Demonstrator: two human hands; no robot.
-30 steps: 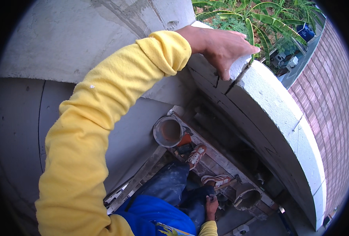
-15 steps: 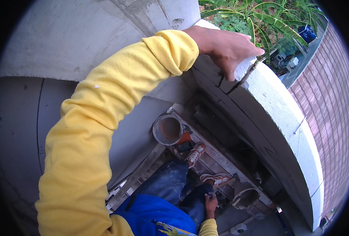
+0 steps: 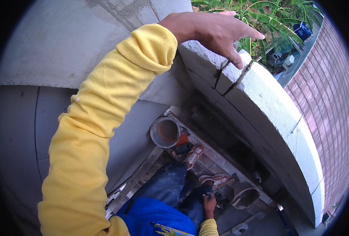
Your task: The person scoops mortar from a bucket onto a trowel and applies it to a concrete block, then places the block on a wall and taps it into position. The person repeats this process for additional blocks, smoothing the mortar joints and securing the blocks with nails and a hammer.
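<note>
My left hand (image 3: 216, 33) is open above the top of a white block wall (image 3: 275, 98), its fingers spread. Its thumb is at a narrow block piece (image 3: 228, 78) set between two longer blocks, with a dark gap on each side; whether the thumb touches the piece is hard to tell. Low in the view, my right hand (image 3: 209, 205) is beside my knee, fingers curled in. Something small and greyish shows at its top, too unclear to name.
A round bucket (image 3: 155, 133) with brownish contents stands on the plank platform (image 3: 212, 155) by my feet. A second, mortar-stained bucket (image 3: 246, 198) is farther right. A grey wall (image 3: 56, 43) rises at left. Beyond the block wall are green plants (image 3: 275, 19) and a tiled roof (image 3: 326, 86).
My left hand has shifted left and up, with its fingers more spread. The narrow block piece it partly covered now shows more fully. My right hand stays by my knee.
</note>
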